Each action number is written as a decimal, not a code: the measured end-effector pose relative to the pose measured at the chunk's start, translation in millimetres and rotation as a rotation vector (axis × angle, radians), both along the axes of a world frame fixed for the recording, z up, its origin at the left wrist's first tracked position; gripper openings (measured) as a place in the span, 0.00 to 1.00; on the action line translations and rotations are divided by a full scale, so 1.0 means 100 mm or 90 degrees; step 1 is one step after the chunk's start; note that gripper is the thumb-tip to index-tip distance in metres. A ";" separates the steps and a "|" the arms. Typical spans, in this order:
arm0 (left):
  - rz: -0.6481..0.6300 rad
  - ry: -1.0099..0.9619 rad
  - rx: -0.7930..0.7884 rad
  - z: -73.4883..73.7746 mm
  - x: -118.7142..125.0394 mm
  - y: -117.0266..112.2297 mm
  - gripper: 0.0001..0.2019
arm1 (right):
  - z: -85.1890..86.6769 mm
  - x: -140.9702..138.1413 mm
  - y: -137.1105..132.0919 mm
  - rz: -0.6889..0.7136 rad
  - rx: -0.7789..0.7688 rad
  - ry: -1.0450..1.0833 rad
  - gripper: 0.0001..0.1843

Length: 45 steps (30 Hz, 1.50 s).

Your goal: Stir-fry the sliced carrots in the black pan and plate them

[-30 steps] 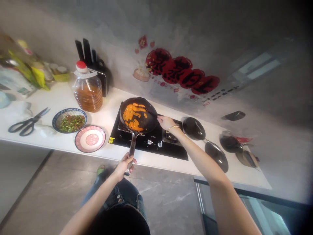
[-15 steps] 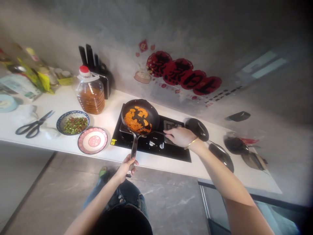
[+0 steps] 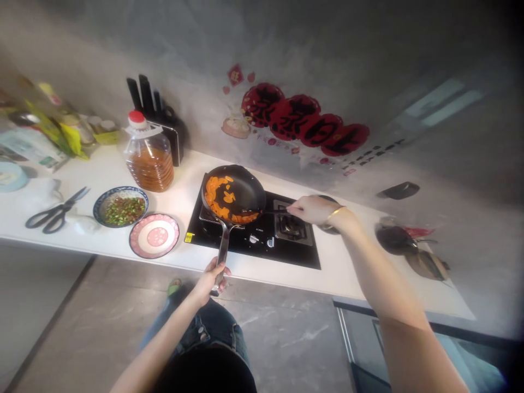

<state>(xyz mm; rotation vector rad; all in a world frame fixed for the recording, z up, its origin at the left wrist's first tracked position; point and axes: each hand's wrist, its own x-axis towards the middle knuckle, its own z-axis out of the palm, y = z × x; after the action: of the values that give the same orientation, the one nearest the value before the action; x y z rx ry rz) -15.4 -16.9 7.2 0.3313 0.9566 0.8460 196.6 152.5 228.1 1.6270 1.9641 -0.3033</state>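
Observation:
My left hand (image 3: 209, 279) is wrapped round the metal handle of a black frying pan (image 3: 248, 188), which sits on the left burner. Orange slices (image 3: 213, 191), which look like carrot, lie along the pan's left and near sides. In my right hand (image 3: 314, 209) is the dark handle of a spatula (image 3: 273, 211). Its blade is low in the pan among the near slices, and partly hidden by them. Under the right wrist, a dark round lid or pan (image 3: 329, 228) is mostly covered.
The black gas hob (image 3: 249, 248) has a second burner (image 3: 292, 226) on the right. Left of it stand a pink-rimmed plate (image 3: 154, 236), a bowl of chopped green and red pieces (image 3: 123, 207), scissors (image 3: 57, 213), an oil jug (image 3: 150, 164) and a knife block (image 3: 174, 139).
My right hand has moved right and slightly up with the spatula. Slices have shifted, baring the pan's upper right. My left hand stays on the handle.

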 end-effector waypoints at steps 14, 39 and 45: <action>-0.002 0.002 0.002 -0.05 0.00 -0.02 0.22 | -1.02 -0.55 0.22 0.045 0.121 0.147 0.24; -0.001 0.018 0.013 -0.07 0.03 -0.01 0.25 | -0.96 -0.20 0.15 -0.003 0.135 0.087 0.24; 0.050 0.068 0.025 -0.21 0.12 -0.01 0.28 | -1.14 0.17 -0.21 -0.054 0.104 0.060 0.27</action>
<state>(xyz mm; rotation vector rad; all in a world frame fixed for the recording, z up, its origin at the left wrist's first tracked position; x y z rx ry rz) -3.6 -17.9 -13.4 0.3775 1.0590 0.9268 213.7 131.7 114.0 1.8340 2.0390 -0.2628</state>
